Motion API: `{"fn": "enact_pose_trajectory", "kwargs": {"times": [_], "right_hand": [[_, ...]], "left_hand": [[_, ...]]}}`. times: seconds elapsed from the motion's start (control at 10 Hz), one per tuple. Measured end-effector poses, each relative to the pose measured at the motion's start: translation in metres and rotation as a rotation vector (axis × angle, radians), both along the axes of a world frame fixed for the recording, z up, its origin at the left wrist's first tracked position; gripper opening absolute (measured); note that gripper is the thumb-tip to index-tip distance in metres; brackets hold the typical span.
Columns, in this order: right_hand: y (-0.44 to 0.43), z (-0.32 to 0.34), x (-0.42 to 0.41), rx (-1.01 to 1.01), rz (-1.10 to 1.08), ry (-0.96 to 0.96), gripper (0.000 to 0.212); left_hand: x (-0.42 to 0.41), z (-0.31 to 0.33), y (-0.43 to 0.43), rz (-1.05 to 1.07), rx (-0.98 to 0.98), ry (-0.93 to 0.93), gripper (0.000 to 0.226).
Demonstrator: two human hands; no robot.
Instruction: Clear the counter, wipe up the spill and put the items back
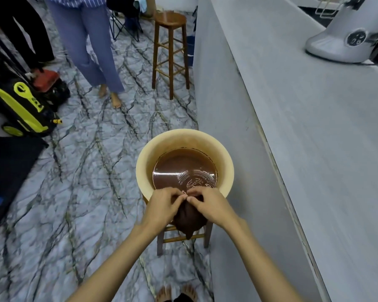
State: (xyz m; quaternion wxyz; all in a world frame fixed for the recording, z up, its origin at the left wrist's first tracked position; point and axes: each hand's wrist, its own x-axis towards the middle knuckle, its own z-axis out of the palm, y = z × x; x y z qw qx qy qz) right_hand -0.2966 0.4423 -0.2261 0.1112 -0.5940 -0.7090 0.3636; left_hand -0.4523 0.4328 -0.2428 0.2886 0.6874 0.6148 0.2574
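Cloth [187,224], dark brown and bunched into a wad, sits between both hands at the near rim of a cream basin [144,162]. The left hand [162,207] grips it from the left with fingers curled over the top. The right hand [211,205] grips it from the right the same way, and the fingertips of the two nearly meet above the wad. A tail of the cloth hangs below the hands and narrows to a point.

The basin holds brown water [179,168], rippled near the hands. It stands on a wooden stool [160,243] whose legs show beneath the forearms. Just right of the basin rises the grey desk [314,138], its front panel close beside the stool. Far along its top stands a pale grey appliance [336,44].

The floor [74,203] is veined marble. A second stool [170,20] stands farther off against the desk's front, and near it a person [85,40] in blue trousers stands barefoot. At the left edge — a black-and-yellow machine [20,101].
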Motion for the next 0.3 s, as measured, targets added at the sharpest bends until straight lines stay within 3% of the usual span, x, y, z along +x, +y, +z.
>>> {"fn": "enact_pose_trajectory", "kwargs": {"times": [0.1,0.2,0.3], "right_hand": [[-0.014,-0.007,-0.003,0.049,0.027,-0.042,0.032],[-0.028,-0.012,0.002,0.162,-0.028,0.008,0.039],[-0.064,-0.01,0.018,0.24,-0.283,0.199,0.039]], "left_hand": [[-0.002,-0.005,-0.01,-0.093,-0.036,0.026,0.021],[-0.003,-0.008,-0.018,-0.055,0.01,-0.029,0.025],[-0.015,-0.008,-0.041,0.084,0.01,-0.213,0.03]]}}
